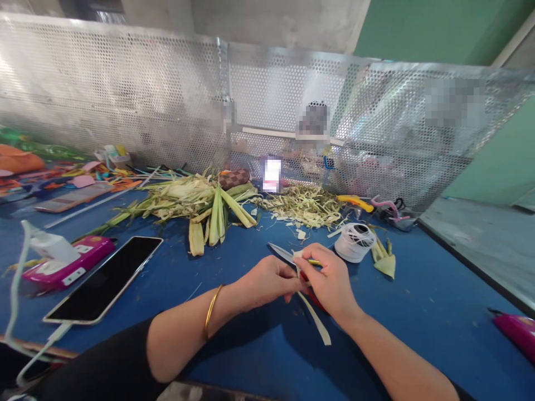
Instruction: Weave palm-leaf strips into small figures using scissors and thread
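Observation:
My left hand [271, 283] is closed, pinching a narrow pale strip of husk [316, 320] whose free end hangs down toward the front. My right hand [330, 281] is closed around a pair of scissors [282, 253]. Their blades point to the far left, and a bit of red handle shows under the palm. A short yellow piece sticks out by the right fingers; its kind is unclear. Both hands meet over the blue table, their fingertips close together at the strip. Just beyond the right hand stands a spool of white thread [350, 249].
A pile of corn husks [184, 195] and a heap of husk scraps [307, 206] lie before the perforated metal screen [167, 106]. To the left are a phone [106, 278] on a cable and a magenta power strip [94, 250]. A yellow-handled tool [355, 202] lies at the back right.

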The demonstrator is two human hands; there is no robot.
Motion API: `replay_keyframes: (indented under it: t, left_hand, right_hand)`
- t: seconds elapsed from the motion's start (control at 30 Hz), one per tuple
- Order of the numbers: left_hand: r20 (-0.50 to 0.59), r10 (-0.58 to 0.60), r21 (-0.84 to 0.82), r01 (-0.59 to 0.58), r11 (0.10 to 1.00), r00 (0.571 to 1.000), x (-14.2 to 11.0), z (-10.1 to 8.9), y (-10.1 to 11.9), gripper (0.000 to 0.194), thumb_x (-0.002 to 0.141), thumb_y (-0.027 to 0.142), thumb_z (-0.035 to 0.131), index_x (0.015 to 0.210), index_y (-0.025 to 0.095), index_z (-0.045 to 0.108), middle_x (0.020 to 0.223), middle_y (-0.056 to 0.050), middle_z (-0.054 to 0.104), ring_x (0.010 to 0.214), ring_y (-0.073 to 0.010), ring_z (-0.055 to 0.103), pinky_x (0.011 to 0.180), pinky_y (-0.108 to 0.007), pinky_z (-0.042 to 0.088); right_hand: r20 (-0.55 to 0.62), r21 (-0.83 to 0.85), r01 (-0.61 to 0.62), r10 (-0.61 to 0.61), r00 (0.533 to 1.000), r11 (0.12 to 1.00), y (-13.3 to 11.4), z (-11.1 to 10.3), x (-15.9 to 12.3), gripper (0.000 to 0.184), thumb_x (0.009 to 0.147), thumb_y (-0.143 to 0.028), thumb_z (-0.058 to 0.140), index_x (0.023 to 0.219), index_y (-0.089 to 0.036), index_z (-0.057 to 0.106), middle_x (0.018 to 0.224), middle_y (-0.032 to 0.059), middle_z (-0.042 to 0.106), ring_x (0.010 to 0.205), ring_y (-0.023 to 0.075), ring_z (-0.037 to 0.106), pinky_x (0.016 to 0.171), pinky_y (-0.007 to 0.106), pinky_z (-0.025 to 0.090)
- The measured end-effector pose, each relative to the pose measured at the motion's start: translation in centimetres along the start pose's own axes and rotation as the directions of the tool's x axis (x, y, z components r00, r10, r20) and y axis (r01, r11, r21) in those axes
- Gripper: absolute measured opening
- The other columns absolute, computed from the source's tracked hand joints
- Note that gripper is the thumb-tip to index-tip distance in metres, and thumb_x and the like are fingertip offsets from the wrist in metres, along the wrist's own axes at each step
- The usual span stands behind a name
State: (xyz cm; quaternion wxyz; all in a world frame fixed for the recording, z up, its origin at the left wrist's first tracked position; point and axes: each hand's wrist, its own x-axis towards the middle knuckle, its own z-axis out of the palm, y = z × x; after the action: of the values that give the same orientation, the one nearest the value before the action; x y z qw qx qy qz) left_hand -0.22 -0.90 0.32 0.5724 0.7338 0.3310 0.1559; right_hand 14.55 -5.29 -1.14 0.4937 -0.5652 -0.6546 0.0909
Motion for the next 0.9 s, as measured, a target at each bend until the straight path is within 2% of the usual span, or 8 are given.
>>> replay_keyframes:
  t: [0.13, 0.27, 0.33, 0.47, 0.53, 0.63, 0.73, 0.9]
  left_hand:
    - [0.021, -0.024, -0.073, 0.026, 0.997, 0.999, 0.2, 0.1, -0.2, 0.019, 0.067, 0.031, 0.062, 0.058, 0.015, 0.067, 0.045, 0.005, 0.049, 0.048, -0.0085, 0.041, 0.052, -0.023, 0.028]
    - [-0.163, -0.083, -0.264, 0.037, 0.964, 0.983, 0.5, -0.4, -0.1, 0.028, 0.074, 0.04, 0.06, 0.069, 0.014, 0.069, 0.048, 0.005, 0.048, 0.044, -0.0061, 0.034, 0.047, -0.022, 0.025]
    - [-0.212, -0.115, -0.333, 0.039, 0.942, 0.971, 0.5, -0.8, 0.2, 0.032, 0.078, 0.043, 0.058, 0.078, 0.013, 0.07, 0.051, 0.005, 0.049, 0.042, -0.0054, 0.032, 0.045, -0.022, 0.022]
    - [-0.212, -0.151, -0.402, 0.055, 0.914, 0.965, 0.4, -1.2, 0.5, 0.039, 0.079, 0.052, 0.057, 0.07, 0.014, 0.063, 0.054, 0.003, 0.052, 0.043, -0.0051, 0.034, 0.043, -0.021, 0.022]
    - [-0.202, -0.155, -0.412, 0.06, 0.909, 0.967, 0.4, -1.1, 0.4, 0.039, 0.076, 0.052, 0.06, 0.066, 0.014, 0.059, 0.054, 0.003, 0.051, 0.043, -0.0049, 0.035, 0.043, -0.021, 0.021]
    - [-0.194, -0.111, -0.392, 0.027, 0.919, 0.975, 0.5, -1.1, -0.1, 0.033, 0.069, 0.045, 0.069, 0.068, 0.013, 0.06, 0.055, 0.004, 0.049, 0.045, -0.0046, 0.035, 0.043, -0.021, 0.021]
    - [-0.202, -0.079, -0.379, -0.003, 0.925, 0.976, 0.7, -1.1, -0.5, 0.031, 0.066, 0.042, 0.072, 0.07, 0.013, 0.062, 0.055, 0.004, 0.05, 0.047, -0.0051, 0.037, 0.044, -0.021, 0.023]
    - [-0.233, -0.109, -0.406, 0.005, 0.914, 0.966, 0.9, -1.0, -0.5, 0.03, 0.066, 0.041, 0.073, 0.067, 0.013, 0.062, 0.054, 0.003, 0.052, 0.047, -0.0051, 0.039, 0.044, -0.02, 0.025]
  right_hand:
    - [0.022, -0.05, 0.061, -0.06, 0.998, 0.997, 0.6, 0.1, 0.1, 0.02, 0.084, -0.028, 0.055, 0.065, -0.021, 0.057, 0.073, 0.0039, 0.063, 0.076, 0.0196, 0.059, 0.073, 0.033, 0.044]
    - [-0.052, -0.04, -0.107, 0.105, 0.993, 0.993, 1.5, -0.7, 0.7, 0.025, 0.086, -0.043, 0.053, 0.087, -0.02, 0.063, 0.094, 0.0092, 0.067, 0.088, 0.0228, 0.061, 0.074, 0.033, 0.047]
    - [-0.005, 0.012, -0.217, 0.217, 0.976, 0.976, 1.5, -1.2, 0.9, 0.034, 0.085, -0.052, 0.052, 0.087, -0.019, 0.063, 0.088, 0.0079, 0.068, 0.082, 0.0218, 0.062, 0.07, 0.031, 0.047]
    - [0.322, 0.137, -0.46, 0.4, 0.858, 0.877, 0.6, -1.6, 1.0, 0.043, 0.079, -0.062, 0.055, 0.072, -0.019, 0.06, 0.062, 0.0018, 0.066, 0.058, 0.0166, 0.06, 0.056, 0.027, 0.046]
    - [0.385, 0.18, -0.544, 0.45, 0.806, 0.82, 0.0, -1.6, 1.0, 0.044, 0.074, -0.062, 0.061, 0.069, -0.018, 0.059, 0.062, 0.0025, 0.067, 0.056, 0.0162, 0.062, 0.055, 0.027, 0.047]
    - [0.41, 0.222, -0.61, 0.495, 0.766, 0.761, -0.4, -1.6, 1.0, 0.043, 0.07, -0.06, 0.066, 0.069, -0.017, 0.062, 0.063, 0.0035, 0.069, 0.052, 0.0149, 0.062, 0.056, 0.027, 0.049]
    - [0.454, 0.197, -0.596, 0.467, 0.759, 0.778, -0.6, -1.7, 0.9, 0.04, 0.07, -0.056, 0.067, 0.068, -0.017, 0.062, 0.059, 0.002, 0.067, 0.051, 0.0145, 0.061, 0.056, 0.027, 0.048]
    - [0.448, 0.122, -0.348, 0.261, 0.855, 0.929, -0.6, -1.8, 0.7, 0.035, 0.08, -0.047, 0.058, 0.057, -0.02, 0.058, 0.052, -0.0005, 0.062, 0.056, 0.0148, 0.058, 0.061, 0.028, 0.044]
